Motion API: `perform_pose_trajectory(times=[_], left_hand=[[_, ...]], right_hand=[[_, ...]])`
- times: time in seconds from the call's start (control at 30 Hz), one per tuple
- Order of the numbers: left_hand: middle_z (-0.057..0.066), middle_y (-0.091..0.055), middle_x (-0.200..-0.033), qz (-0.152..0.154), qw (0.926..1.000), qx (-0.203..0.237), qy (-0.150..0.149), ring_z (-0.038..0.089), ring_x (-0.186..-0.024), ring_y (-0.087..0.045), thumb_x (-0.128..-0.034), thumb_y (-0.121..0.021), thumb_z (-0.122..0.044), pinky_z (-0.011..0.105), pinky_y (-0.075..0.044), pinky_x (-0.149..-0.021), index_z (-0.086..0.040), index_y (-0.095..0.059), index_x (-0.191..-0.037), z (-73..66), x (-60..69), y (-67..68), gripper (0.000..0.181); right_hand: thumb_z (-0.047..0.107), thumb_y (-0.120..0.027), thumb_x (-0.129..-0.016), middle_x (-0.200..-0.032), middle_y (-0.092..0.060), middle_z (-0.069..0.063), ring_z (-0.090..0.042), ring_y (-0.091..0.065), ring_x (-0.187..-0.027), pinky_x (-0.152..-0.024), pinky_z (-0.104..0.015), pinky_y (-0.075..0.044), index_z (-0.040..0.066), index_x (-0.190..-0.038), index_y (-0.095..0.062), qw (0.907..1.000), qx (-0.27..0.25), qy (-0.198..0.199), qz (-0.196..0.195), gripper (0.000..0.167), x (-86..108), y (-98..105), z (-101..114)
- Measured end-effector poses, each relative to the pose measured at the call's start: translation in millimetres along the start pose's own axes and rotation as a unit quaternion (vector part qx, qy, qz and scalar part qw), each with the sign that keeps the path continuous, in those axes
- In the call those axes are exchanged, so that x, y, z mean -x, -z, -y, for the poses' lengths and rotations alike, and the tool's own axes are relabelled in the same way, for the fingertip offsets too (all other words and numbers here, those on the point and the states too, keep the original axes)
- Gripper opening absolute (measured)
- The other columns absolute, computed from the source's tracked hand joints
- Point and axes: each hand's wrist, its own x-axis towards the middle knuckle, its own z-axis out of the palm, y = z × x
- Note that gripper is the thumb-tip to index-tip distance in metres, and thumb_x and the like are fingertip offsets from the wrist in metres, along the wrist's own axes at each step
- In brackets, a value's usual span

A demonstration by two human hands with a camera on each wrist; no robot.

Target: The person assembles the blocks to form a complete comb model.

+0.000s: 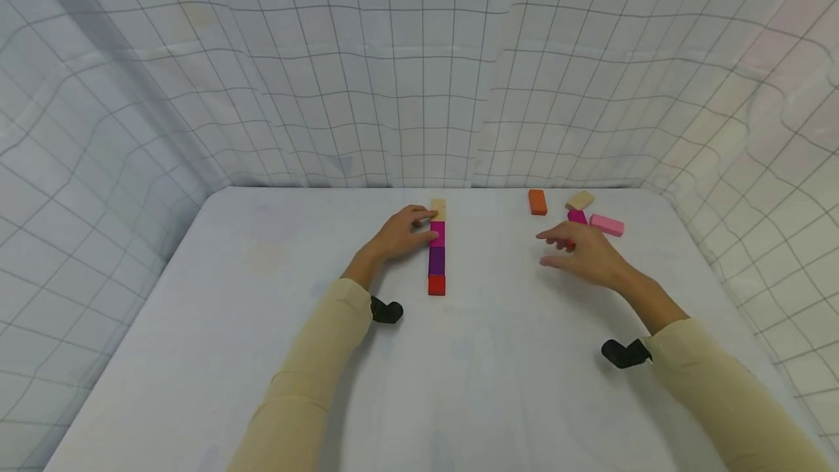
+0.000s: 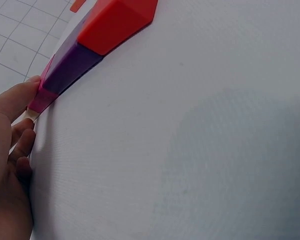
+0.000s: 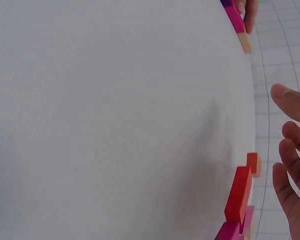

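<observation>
A straight row of blocks lies on the table: a cream block (image 1: pixel 438 205) at the far end, then a magenta block (image 1: pixel 438 234), a purple block (image 1: pixel 436 261) and a red block (image 1: pixel 436 285) nearest me. My left hand (image 1: pixel 398 233) rests along the row's left side, its thumb touching the magenta block and a fingertip at the cream one. Over at the right, my right hand (image 1: pixel 585 253) hovers with loosely bent fingers and holds nothing. A second red block (image 3: pixel 238 195), mostly hidden by that hand in the head view, lies below it.
Beyond the right hand lie an orange block (image 1: pixel 537 202), another cream block (image 1: pixel 580 200), a magenta block (image 1: pixel 577 216) and a pink block (image 1: pixel 607 225). White gridded curtains (image 1: pixel 419 79) enclose the white table (image 1: pixel 262 326) at the back and sides.
</observation>
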Motion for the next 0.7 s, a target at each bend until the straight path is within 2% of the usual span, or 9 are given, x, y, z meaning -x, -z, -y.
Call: perform_pose_trajectory(times=[0.2,0.33,0.4,0.5,0.63,0.7], left_hand=[[0.015,-0.047,-0.152,0.001,1.0000,0.003,0.002,0.030,-0.126,-0.053,-0.1016,-0.068,-0.026,0.046,-0.041,-0.109,-0.007,-0.053,-0.152,2.4,-0.6,-0.7,0.056],[0.015,-0.046,-0.153,0.005,1.0000,0.003,0.004,0.029,-0.127,-0.053,-0.1018,-0.067,-0.028,0.046,-0.041,-0.109,-0.008,-0.053,-0.152,3.5,-1.3,-2.0,0.056],[0.014,-0.046,-0.153,0.006,1.0000,0.002,0.005,0.028,-0.126,-0.053,-0.1019,-0.067,-0.028,0.046,-0.041,-0.109,-0.009,-0.053,-0.152,4.0,-1.3,-2.2,0.056],[0.014,-0.046,-0.153,0.005,1.0000,0.005,0.006,0.028,-0.126,-0.053,-0.1019,-0.067,-0.028,0.046,-0.041,-0.109,-0.009,-0.053,-0.152,4.6,-1.4,-2.2,0.056],[0.014,-0.045,-0.153,0.004,1.0000,0.006,0.007,0.028,-0.127,-0.052,-0.1019,-0.067,-0.028,0.046,-0.041,-0.109,-0.009,-0.053,-0.152,5.1,-1.9,-2.2,0.056],[0.014,-0.045,-0.153,0.003,1.0000,0.003,0.006,0.028,-0.127,-0.052,-0.1022,-0.067,-0.028,0.046,-0.041,-0.109,-0.009,-0.053,-0.153,5.5,-2.0,-2.1,0.056]], right_hand=[[0.026,-0.084,-0.089,-0.116,-0.067,-0.015,-0.033,-0.059,-0.102,-0.077,-0.038,-0.055,0.001,-0.131,-0.069,0.9992,0.012,-0.037,0.001,0.051,14.7,20.0,-22.9],[0.031,-0.084,-0.089,-0.123,-0.062,-0.018,-0.036,-0.057,-0.108,-0.073,-0.034,-0.057,0.004,-0.137,-0.064,0.9956,0.003,-0.091,0.020,0.058,24.1,31.4,-40.0],[0.033,-0.083,-0.090,-0.131,-0.057,-0.021,-0.040,-0.055,-0.114,-0.074,-0.036,-0.059,0.004,-0.141,-0.060,0.9929,-0.006,-0.116,0.026,0.062,27.9,36.1,-47.6],[0.032,-0.081,-0.091,-0.144,-0.048,-0.024,-0.044,-0.049,-0.124,-0.082,-0.046,-0.059,0.004,-0.145,-0.057,0.9908,-0.016,-0.130,0.034,0.065,33.2,41.3,-57.9],[0.030,-0.080,-0.093,-0.148,-0.046,-0.025,-0.046,-0.046,-0.128,-0.094,-0.061,-0.051,0.004,-0.151,-0.050,0.9883,-0.044,-0.137,0.052,0.070,37.9,43.8,-69.8],[0.029,-0.080,-0.093,-0.147,-0.046,-0.027,-0.048,-0.045,-0.130,-0.098,-0.065,-0.048,0.004,-0.154,-0.045,0.9857,-0.060,-0.141,0.071,0.075,39.4,43.4,-75.4]])
